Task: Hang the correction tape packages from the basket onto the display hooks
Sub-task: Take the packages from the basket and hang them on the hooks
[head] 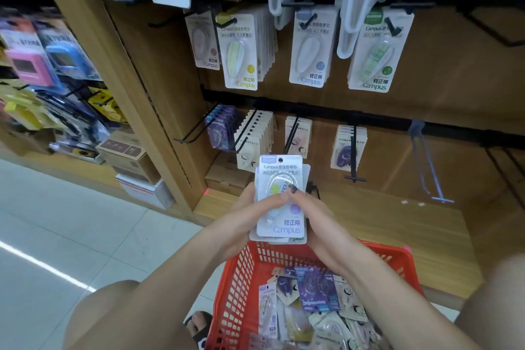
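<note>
A small stack of white Campus correction tape packages is held upright in front of the lower display, above the red basket. My left hand grips the stack from the left, thumb across the front package. My right hand holds it from the right, thumb pressed on the blister. The basket holds several more packages, white and purple. Black display hooks carry Campus packages in an upper row and a lower row. An empty hook juts out at the lower right.
A wooden shelf post divides this bay from a neighbouring rack of coloured goods. Cardboard boxes sit on the low ledge at left. My sandalled foot stands on the white tiled floor beside the basket.
</note>
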Action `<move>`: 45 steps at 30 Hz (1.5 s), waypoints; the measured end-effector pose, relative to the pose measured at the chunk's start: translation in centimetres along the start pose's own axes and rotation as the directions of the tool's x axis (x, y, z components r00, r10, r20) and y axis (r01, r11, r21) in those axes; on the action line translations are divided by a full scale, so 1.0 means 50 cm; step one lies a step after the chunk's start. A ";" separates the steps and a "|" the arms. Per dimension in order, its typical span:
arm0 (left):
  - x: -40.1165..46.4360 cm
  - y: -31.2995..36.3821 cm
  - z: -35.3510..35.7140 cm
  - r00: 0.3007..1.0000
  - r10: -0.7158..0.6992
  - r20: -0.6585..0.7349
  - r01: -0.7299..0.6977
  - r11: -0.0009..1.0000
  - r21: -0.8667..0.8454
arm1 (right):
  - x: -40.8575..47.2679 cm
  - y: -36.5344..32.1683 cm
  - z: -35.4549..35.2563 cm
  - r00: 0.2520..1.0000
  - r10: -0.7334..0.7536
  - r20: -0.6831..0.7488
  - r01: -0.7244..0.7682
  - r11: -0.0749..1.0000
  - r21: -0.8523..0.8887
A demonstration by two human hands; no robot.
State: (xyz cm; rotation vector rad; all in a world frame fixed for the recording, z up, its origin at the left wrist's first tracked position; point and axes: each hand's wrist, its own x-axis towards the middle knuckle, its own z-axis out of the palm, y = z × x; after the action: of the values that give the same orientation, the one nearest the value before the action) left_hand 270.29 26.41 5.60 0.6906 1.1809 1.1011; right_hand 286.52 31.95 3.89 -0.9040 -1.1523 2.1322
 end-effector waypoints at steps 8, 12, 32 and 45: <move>0.018 0.000 0.034 0.985 0.146 -0.092 -0.140 0.987 0.073 | 0.000 -0.043 0.000 0.974 -0.084 -0.212 0.049 0.985 -0.167; 0.028 -0.006 0.044 0.973 0.185 -0.135 -0.171 0.980 0.105 | -0.008 -0.056 -0.014 0.985 -0.086 -0.152 0.060 0.984 -0.167; 0.027 0.021 0.069 0.912 0.346 -0.218 -0.296 0.927 0.232 | -0.021 -0.073 0.000 0.947 -0.176 -0.268 0.145 0.981 -0.131; 0.032 0.075 0.165 0.916 0.367 -0.160 -0.317 0.909 0.271 | -0.125 -0.153 -0.078 0.904 -0.251 -0.345 0.243 0.968 -0.066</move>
State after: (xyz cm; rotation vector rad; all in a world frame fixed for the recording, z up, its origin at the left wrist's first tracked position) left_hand 277.00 30.15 10.62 1.0206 1.4221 1.3638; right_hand 294.53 33.04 10.78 -1.0380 -1.0437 1.6745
